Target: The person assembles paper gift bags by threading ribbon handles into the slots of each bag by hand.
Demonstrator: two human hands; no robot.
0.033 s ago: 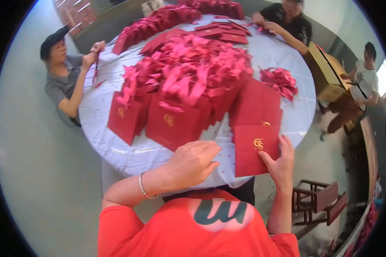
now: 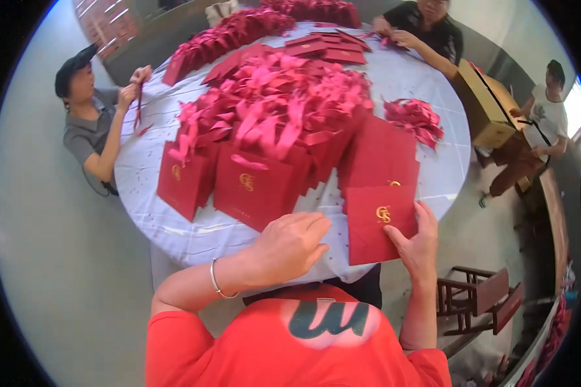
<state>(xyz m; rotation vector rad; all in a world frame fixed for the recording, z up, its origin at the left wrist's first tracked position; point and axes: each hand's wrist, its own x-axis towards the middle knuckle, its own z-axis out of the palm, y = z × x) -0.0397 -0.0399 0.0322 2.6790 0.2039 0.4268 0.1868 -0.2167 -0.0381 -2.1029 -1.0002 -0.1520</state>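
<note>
A flat red paper gift bag (image 2: 376,242) with a gold emblem is held at its right edge by my right hand (image 2: 418,242), the thumb pressed on its front. Behind it, more flat red bags (image 2: 382,155) lie in an overlapping stack on the table. My left hand (image 2: 292,242) hovers over the table's near edge, left of the held bag, its fingers curled closed. Whatever those fingers may hold is hidden. Ahead of it stands a red gift bag (image 2: 258,184) in a dense group of bags topped with pink ribbon handles (image 2: 277,109).
A white cloth covers the round table (image 2: 142,168). Loose pink ribbons (image 2: 414,121) lie at its right. One person (image 2: 90,122) at the left handles a ribbon; another (image 2: 426,32) works at the far right. Beyond stand a person (image 2: 545,122) beside a cardboard box (image 2: 484,109) and wooden chairs (image 2: 481,297).
The surroundings sit slightly farther left in the picture. My hands keep nearly the same pose, with the right one still on the gift bag.
</note>
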